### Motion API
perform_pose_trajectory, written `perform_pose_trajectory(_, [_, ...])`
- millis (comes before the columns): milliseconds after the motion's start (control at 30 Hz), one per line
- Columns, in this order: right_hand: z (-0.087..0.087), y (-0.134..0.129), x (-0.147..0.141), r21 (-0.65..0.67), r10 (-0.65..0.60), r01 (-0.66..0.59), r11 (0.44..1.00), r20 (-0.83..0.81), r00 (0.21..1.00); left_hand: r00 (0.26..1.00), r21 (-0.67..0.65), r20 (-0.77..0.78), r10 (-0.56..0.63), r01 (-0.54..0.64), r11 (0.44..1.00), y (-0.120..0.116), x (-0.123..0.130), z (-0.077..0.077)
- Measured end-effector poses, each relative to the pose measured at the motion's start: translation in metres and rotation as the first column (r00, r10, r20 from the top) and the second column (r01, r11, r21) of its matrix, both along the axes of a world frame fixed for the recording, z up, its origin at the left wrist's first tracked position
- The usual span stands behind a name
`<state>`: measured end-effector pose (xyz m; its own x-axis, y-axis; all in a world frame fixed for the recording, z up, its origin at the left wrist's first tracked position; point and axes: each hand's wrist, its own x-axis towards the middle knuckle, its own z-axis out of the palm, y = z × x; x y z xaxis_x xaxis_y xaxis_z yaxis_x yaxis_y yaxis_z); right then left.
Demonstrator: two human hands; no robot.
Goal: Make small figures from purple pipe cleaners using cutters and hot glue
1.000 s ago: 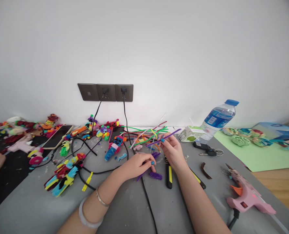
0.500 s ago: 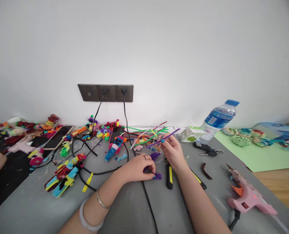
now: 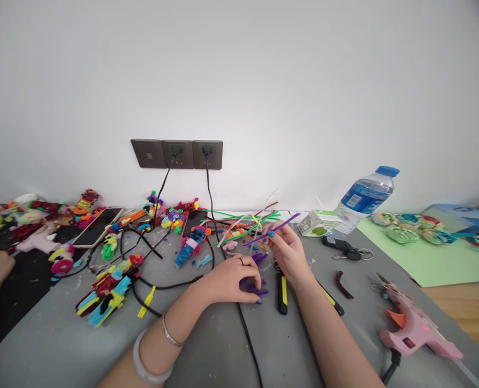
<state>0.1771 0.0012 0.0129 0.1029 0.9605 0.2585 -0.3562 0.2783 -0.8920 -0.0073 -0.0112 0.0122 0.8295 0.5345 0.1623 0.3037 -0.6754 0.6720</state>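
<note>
1. Bench point(image 3: 207, 350): grey surface beneath both hands. Its clutter is the general hazard; a sleeveless forearm sweeping sideways could displace small parts.
2. Black cord point(image 3: 247, 334): emerges from below the left hand and runs toward the near edge. Were the left wrist to catch it, neighbouring parts could be dragged.
3. Pink glue gun point(image 3: 419, 335): lies to the right of the right hand, near its forearm. A red light glows on the body, suggesting power; a careless outward elbow could meet a hot part.
4. Left hand point(image 3: 233, 280): curled over purple pieces, thumb and fingers apart at the tips. Whether it grips them cannot be told. Pressing down could flatten their bends.
5. Right hand point(image 3: 287, 248): raised, thumb and fingertips pinching the purple stem.
6. Black-and-yellow handle point(image 3: 281, 296): lies between the hands, just beside the right wrist; lowering that wrist could knock it.
7. Purple stem point(image 3: 291, 220): held in the right hand, above and right of the left hand. Too light a pinch could let it slip; too hard a twist could kink it.
8. Purple pieces point(image 3: 259, 258): beside and beneath the left fingers; a brush could scatter them.
</note>
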Motion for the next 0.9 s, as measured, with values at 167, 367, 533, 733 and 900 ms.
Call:
perform_pose_trajectory(167, [-0.0015, 0.0004, 0.0007, -0.007, -0.008, 0.008, 1.0, 0.009, 1.0, 1.0, 0.018, -0.026, 0.002, -0.002, 1.0, -0.0026, 0.0015, 0.0042])
perform_pose_trajectory(367, [-0.001, 0.0002, 0.0016, 0.011, -0.02, 0.02, 1.0, 0.027, 0.999, 0.988, -0.046, 0.093, 0.126, -0.123, 0.991, -0.0023, 0.0032, 0.0016])
perform_pose_trajectory(533, [0.0004, 0.0004, 0.0009, 0.011, -0.014, 0.014, 1.0, 0.004, 1.0, 0.953, -0.122, 0.185, 0.241, -0.221, 0.968, 0.0021, 0.0035, -0.0009])
perform_pose_trajectory(733, [0.0, 0.0012, 0.0005, 0.005, -0.003, 0.003, 1.0, -0.042, 0.999, 0.928, -0.079, 0.226, 0.297, -0.287, 0.955, 0.0029, 0.0021, 0.0014])
perform_pose_trajectory(900, [0.0014, 0.0004, -0.0003, 0.006, -0.009, 0.009, 1.0, -0.04, 0.999, 0.961, -0.112, 0.167, 0.221, -0.204, 0.973, -0.0004, 0.0021, 0.0011])
